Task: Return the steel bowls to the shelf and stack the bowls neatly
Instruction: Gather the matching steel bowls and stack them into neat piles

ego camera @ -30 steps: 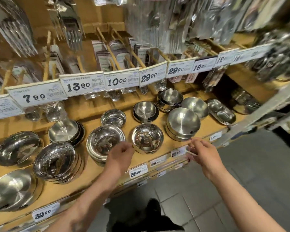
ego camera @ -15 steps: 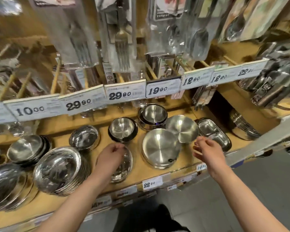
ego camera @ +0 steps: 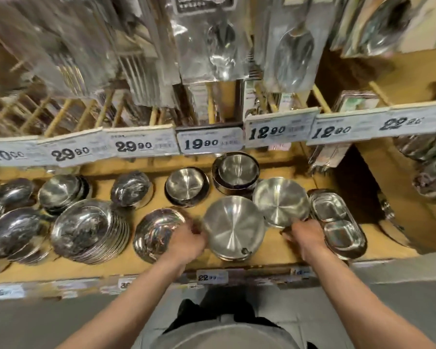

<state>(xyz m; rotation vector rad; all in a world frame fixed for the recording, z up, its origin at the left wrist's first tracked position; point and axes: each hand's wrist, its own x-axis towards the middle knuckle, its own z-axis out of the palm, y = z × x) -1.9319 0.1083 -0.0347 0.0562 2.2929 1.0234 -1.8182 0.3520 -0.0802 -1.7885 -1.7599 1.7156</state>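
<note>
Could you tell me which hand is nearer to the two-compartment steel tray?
Right. The right hand sits just beside the tray; the left hand is beyond the front bowl stack.

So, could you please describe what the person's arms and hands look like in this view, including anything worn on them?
Both forearms are bare from the frame's lower edge to the wrists: no sleeves, gloves or watch show. The left hand and right hand look bare too, though blur hides any rings. Below, between the arms, a grey garment covers the torso.
</note>
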